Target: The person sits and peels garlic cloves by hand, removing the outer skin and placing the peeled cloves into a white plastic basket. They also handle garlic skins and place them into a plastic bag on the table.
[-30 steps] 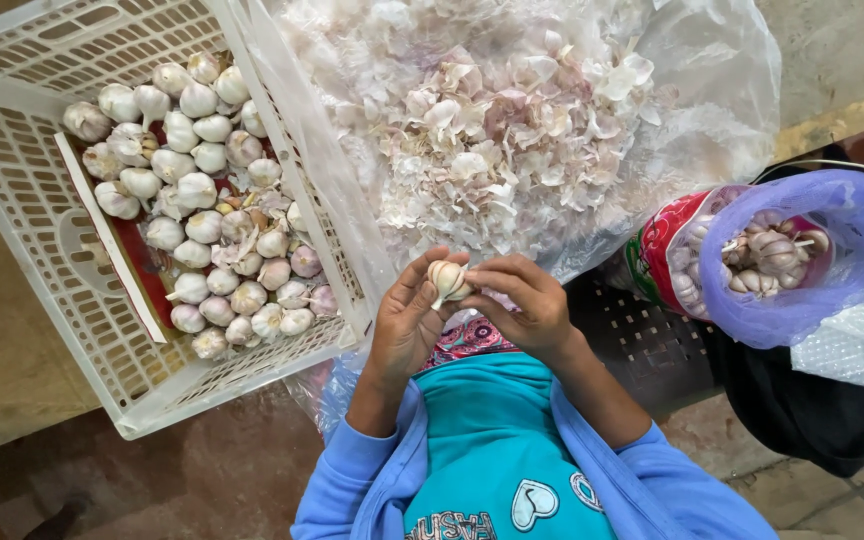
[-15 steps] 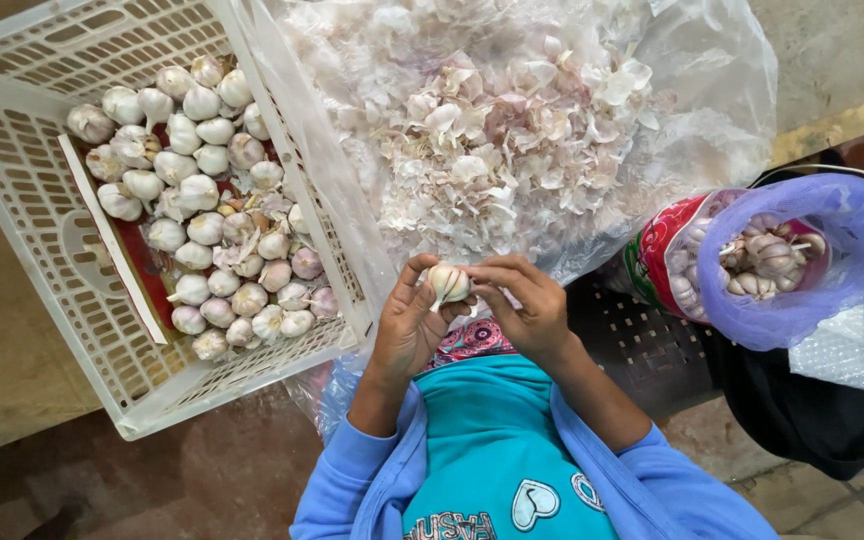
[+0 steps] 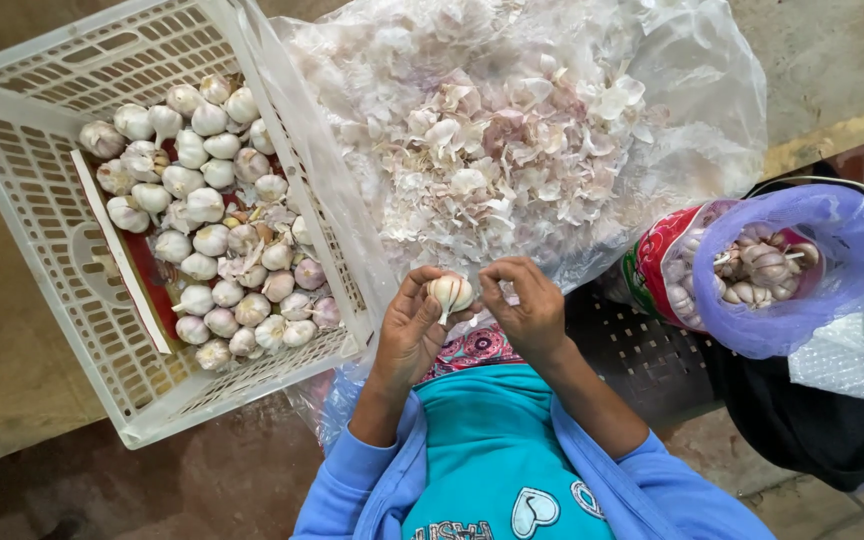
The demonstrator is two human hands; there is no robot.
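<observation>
white papery skin covers most of what shows here. the left hand (image 3: 412,335) cups a garlic bulb (image 3: 450,292) between thumb and curled fingers, just in front of the person's chest and near the edge of the big clear plastic sheet (image 3: 692,90). the right hand (image 3: 524,305) sits just beside the bulb with its fingertips pinched together close to the bulb's side, apparently on a shred of skin, though the shred itself is too small to make out. judging how far things stand: the peel heap (image 3: 492,160) on the sheet is large and spread wide, which suggests a good share of bulbs are already stripped of their loose outer layers. the white plastic crate (image 3: 22,190) to the left holds a tidy pile of cleaned-looking bulbs (image 3: 207,230) filling only part of its floor, around a red strip with a pale edge. on the right, a purple bag (image 3: 832,260) set inside a red printed bag (image 3: 657,265) holds rougher bulbs with stems (image 3: 762,268), seemingly the ones left to do; only a small cluster shows at its mouth, and how deep it goes is hidden. the bulb in hand looks mostly clean already.
</observation>
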